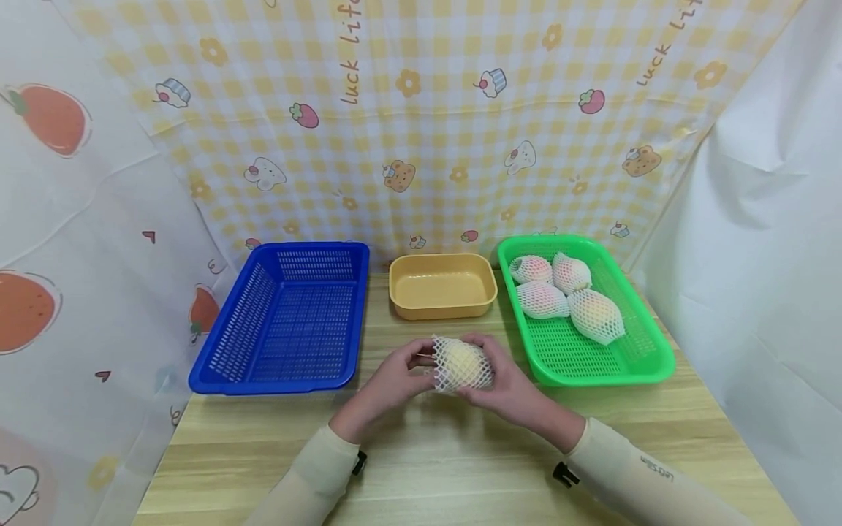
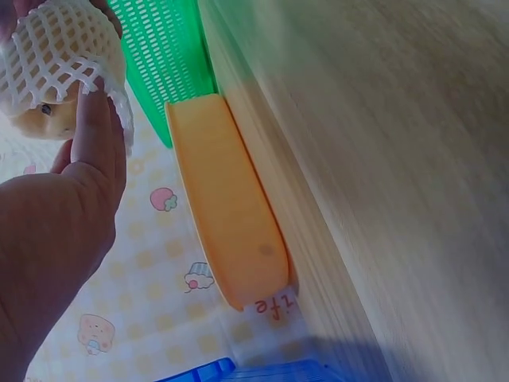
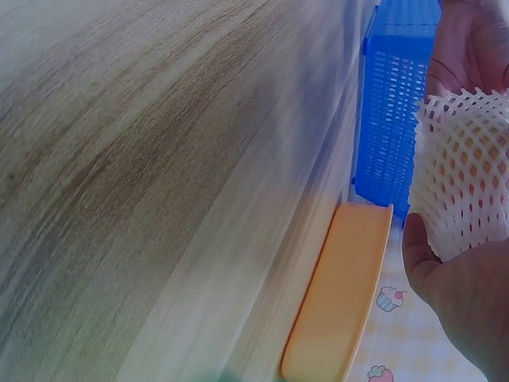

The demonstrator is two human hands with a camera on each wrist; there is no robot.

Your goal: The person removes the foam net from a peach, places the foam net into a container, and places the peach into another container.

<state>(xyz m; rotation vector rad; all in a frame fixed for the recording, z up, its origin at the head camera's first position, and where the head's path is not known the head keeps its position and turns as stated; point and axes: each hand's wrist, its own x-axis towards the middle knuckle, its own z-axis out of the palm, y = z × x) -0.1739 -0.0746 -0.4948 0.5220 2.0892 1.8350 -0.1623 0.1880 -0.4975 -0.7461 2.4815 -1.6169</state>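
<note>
you hold a netted fruit [image 1: 464, 364]
your right hand [image 1: 508, 383] grips its body; your left hand [image 1: 398, 376] holds the white net's [image 1: 442, 371] open edge

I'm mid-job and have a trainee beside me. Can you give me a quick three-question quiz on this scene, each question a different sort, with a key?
1. Count: how many net-wrapped pieces lie in the green basket?
2. True or false: the yellow tray stands between the green basket and the blue basket.
3. Multiple choice: what does the right hand grip?
a) the rim of the yellow tray
b) a netted fruit
c) the blue basket

Key: 1. Four. 2. True. 3. b.
</note>
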